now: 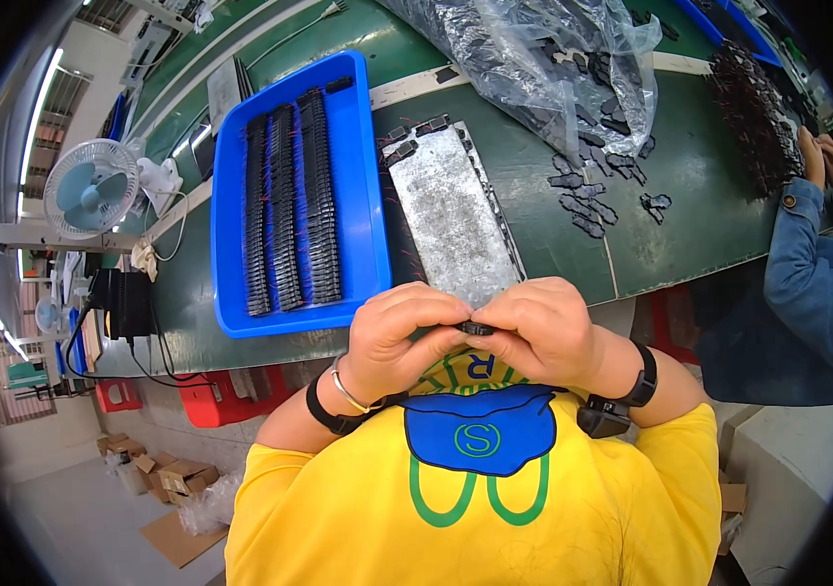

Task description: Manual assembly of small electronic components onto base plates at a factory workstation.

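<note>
A small black plastic part [477, 329] is pinched between the fingertips of my left hand [392, 327] and my right hand [553, 327], close to my chest at the table's near edge. Thumbs and forefingers press on it from both sides and cover most of it. Just beyond my hands lies a worn silvery metal plate [448, 210], with small black parts along its far and right edges. To its left stands a blue tray [374, 195] holding long rows of stacked black parts [284, 205] with thin reddish wires.
Loose black pieces [587, 203] lie on the green table, right of the plate, spilling from a clear plastic bag [524, 68]. A co-worker's sleeve [797, 259] is at the far right, beside a dark wired pile [753, 122]. A fan [92, 189] stands at left.
</note>
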Tool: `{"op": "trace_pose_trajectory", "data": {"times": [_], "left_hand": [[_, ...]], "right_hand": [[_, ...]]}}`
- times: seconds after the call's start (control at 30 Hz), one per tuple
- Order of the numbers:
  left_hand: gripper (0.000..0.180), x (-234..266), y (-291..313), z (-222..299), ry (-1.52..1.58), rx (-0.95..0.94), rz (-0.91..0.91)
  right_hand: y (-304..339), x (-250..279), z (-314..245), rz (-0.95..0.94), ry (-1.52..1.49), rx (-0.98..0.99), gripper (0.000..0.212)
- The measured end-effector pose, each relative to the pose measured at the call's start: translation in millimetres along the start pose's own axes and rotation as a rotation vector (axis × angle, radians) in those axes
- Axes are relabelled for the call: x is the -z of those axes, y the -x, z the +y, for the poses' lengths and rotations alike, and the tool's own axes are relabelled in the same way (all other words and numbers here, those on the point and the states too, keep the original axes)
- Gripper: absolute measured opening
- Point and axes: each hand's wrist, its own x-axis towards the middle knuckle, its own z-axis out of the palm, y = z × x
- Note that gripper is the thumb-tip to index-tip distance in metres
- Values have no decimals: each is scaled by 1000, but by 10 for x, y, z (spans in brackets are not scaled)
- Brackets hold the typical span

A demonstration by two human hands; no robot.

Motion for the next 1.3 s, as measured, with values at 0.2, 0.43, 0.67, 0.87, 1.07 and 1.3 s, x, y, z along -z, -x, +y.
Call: {"op": "trace_pose_trajectory", "data": {"times": [0.2,0.43,0.67,0.87,1.07,1.3], "left_hand": [[22,-2,-33,39,-41,3,-61],[25,60,-132,140,-163,-42,-100],[23,72,-134,193,-206,-10,-101],[23,69,-150,181,-216,-4,-109],[23,133,-182,207,-263,16,-124],[19,750,-487,361,-491,45,-180]], "right_hand": [[-3,46,-8,-48,51,41,20],[36,51,26,-65,52,54,22],[-17,87,-69,-105,-62,-136,29],[-16,87,-66,-76,-41,-149,27],[-41,38,7,-55,-13,-33,26],[-22,271,-20,-64,49,-146,23]]}}
